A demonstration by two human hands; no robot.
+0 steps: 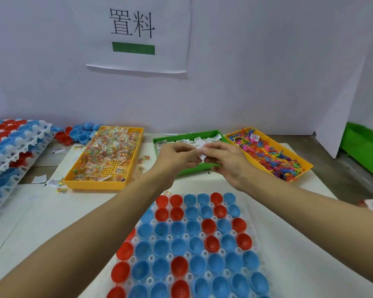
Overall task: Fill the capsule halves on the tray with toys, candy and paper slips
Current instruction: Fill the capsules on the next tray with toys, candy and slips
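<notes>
Both hands, left and right, meet in one grip, seemingly pinching paper slips between fingertips, just above the green bin, with the capsule tray below.

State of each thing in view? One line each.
Left hand: pinching paper slips.
Right hand: pinching the same paper slips.
Capsule halves: open side up, empty, seated in tray.
Green bin: holds slips.
Left yellow bin: partly full of candy.
Right yellow bin: full of toys.
Stacked trays: loaded with halves.
</notes>
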